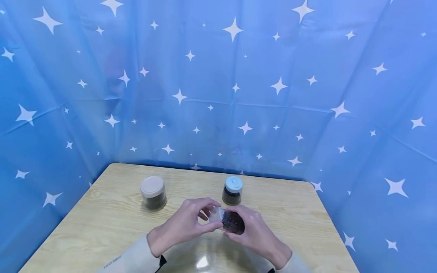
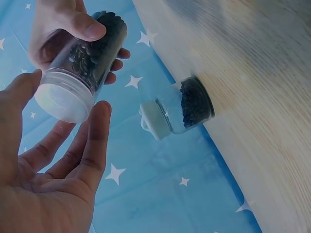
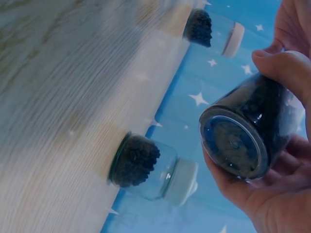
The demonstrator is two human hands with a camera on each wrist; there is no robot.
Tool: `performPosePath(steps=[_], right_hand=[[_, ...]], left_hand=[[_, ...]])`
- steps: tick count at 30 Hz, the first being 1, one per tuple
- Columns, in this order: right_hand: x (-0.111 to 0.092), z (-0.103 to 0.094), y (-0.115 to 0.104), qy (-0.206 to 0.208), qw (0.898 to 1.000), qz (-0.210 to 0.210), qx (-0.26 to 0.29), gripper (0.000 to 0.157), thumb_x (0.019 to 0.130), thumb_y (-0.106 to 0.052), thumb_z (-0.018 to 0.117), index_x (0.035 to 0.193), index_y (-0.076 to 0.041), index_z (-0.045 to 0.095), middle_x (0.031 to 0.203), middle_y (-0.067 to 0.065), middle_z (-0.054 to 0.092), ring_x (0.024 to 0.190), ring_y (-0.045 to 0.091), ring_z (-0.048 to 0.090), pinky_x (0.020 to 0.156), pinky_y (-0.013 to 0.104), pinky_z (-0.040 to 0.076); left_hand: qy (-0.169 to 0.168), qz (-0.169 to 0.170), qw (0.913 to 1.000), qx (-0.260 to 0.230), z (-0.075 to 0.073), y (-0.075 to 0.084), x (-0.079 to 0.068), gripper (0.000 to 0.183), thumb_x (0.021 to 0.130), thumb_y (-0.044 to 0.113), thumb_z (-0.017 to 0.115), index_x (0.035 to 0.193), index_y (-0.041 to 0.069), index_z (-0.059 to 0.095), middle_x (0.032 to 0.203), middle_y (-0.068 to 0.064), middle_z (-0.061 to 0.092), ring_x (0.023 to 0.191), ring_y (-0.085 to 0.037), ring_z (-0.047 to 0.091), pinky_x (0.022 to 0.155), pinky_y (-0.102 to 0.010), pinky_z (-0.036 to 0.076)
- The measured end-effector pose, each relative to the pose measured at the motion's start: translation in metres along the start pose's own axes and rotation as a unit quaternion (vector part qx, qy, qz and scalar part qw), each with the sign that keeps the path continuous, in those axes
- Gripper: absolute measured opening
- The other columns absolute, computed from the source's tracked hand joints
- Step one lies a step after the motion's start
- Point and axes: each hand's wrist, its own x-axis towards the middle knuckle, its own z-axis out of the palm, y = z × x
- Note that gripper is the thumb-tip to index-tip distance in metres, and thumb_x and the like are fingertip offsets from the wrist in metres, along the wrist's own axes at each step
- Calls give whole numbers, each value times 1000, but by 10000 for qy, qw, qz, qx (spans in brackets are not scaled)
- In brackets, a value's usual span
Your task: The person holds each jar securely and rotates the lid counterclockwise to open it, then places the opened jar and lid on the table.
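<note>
So the right hand (image 1: 254, 229) has its fingers wrapped round a tilted jar (image 1: 235, 222) of dark bits, up above the table (image 1: 85, 227) near a blue-lidded pot (image 1: 233, 191), while the left hand (image 1: 186, 222) pinches its whitish cap (image 1: 214, 215).

Blue curtain (image 1: 211, 72), white four-pointed stars (image 1: 233, 29)
My held jar (image 1: 233, 222): dark contents (image 2: 90, 60), whitish lid (image 2: 63, 103); my desk (image 1: 102, 223): pale wood grain.

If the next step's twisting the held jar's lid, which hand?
Left, I'd say: the left hand spans the pale lid from opposite sides, while the right hand grips the jar by its body, so it could steady it.
</note>
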Motion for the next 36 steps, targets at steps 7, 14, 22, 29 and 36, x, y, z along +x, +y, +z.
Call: performPosePath(steps=[7, 14, 22, 29, 36], right_hand=[[-2, 0, 1, 32, 10000, 47, -12, 66, 83, -19, 108, 140, -11, 75, 127, 2, 84, 110, 12, 80, 86, 29, 68], [-5, 1, 4, 25, 9999, 88, 96, 65, 84, -19, 108, 140, -14, 75, 128, 0, 84, 111, 12, 80, 87, 29, 69], [-9, -1, 8, 29, 9999, 31, 130, 67, 83, -22, 108, 140, -13, 75, 129, 0, 85, 112, 14, 81, 89, 31, 70], [-10, -4, 9, -67, 9992, 124, 365, 64, 86, -22, 107, 142, -16, 75, 132, -2, 84, 115, 13, 81, 93, 31, 70], [-12, -8, 11, -137, 9985, 256, 464, 62, 88, -25, 105, 142, -19, 76, 133, -4, 85, 115, 10, 80, 92, 29, 68]], left_hand=[[-56, -2, 9998, 187, 0, 1, 0, 45, 104, 37, 92, 139, 12, 78, 109, 3, 86, 97, -5, 80, 85, -29, 71], [-206, -26, 9990, 392, 0, 1, 0, 51, 103, 43, 91, 144, 16, 77, 118, 6, 85, 103, -7, 79, 89, -24, 68], [-222, 257, 9978, 569, -3, 1, -3, 68, 99, 45, 96, 157, 23, 68, 146, 4, 78, 118, -11, 79, 99, -35, 70], [-554, 1242, 9855, 1017, -12, -3, -1, 80, 97, 28, 99, 166, 29, 60, 164, 3, 64, 152, -19, 66, 121, -41, 63], [-541, 2078, 9664, 1414, -12, -8, 4, 81, 94, 18, 100, 164, 27, 62, 161, -9, 67, 147, -24, 69, 116, -36, 65]])
